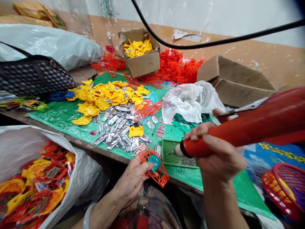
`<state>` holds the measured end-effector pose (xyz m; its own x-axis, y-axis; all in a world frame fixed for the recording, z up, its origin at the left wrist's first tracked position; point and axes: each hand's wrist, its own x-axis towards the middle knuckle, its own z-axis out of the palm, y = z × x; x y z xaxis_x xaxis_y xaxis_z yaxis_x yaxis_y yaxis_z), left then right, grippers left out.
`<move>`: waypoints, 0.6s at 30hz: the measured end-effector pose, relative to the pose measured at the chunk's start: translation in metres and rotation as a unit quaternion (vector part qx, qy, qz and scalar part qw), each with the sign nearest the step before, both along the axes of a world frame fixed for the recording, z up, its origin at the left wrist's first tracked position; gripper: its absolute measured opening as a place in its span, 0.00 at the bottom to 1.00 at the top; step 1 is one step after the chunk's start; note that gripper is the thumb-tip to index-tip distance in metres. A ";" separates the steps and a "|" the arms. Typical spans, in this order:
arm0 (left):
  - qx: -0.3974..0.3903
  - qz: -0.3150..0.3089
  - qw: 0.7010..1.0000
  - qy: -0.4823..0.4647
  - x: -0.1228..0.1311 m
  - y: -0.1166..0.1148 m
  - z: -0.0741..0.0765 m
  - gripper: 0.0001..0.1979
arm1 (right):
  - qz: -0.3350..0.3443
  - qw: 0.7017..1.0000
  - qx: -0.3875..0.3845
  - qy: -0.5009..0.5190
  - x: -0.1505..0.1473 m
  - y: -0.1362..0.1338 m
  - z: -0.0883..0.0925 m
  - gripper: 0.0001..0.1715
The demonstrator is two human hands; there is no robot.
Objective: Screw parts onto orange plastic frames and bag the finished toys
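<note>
My left hand (133, 176) pinches an orange plastic frame (162, 179) with a small green plastic piece (154, 163) set against it, just off the table's front edge. In my right hand (218, 152) is a red power screwdriver (228, 130), held level with its pale nose pointing left over a green basket (166, 142). Small dark screws (188, 161) lie in the basket's right part. The screwdriver's tip is too blurred to tell whether it carries a screw. Close behind the frame are silvery metal-look strips (119, 127) and one yellow part (136, 131).
Yellow plastic parts (109, 93) are heaped farther back, near a cardboard box (145, 65). Orange frames (176, 66) pile along the wall. A white cloth (188, 98) lies behind the basket. An open sack (88, 168) of parts stands left. A black cable (202, 46) crosses above.
</note>
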<state>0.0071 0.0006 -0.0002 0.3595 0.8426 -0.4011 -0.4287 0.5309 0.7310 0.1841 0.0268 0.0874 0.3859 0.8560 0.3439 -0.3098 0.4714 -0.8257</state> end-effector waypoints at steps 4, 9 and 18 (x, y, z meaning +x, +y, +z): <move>0.007 -0.003 1.000 -0.007 0.000 0.000 -0.004 0.13 | 0.097 0.994 0.000 0.049 -0.012 -0.023 0.004 0.29; 0.020 -0.021 0.999 -0.028 0.000 0.001 -0.006 0.13 | 0.132 0.989 -0.004 0.060 -0.020 -0.033 0.002 0.30; -0.007 -0.002 1.000 -0.013 0.000 -0.001 -0.002 0.13 | 0.141 0.987 -0.013 0.080 -0.028 -0.030 -0.008 0.32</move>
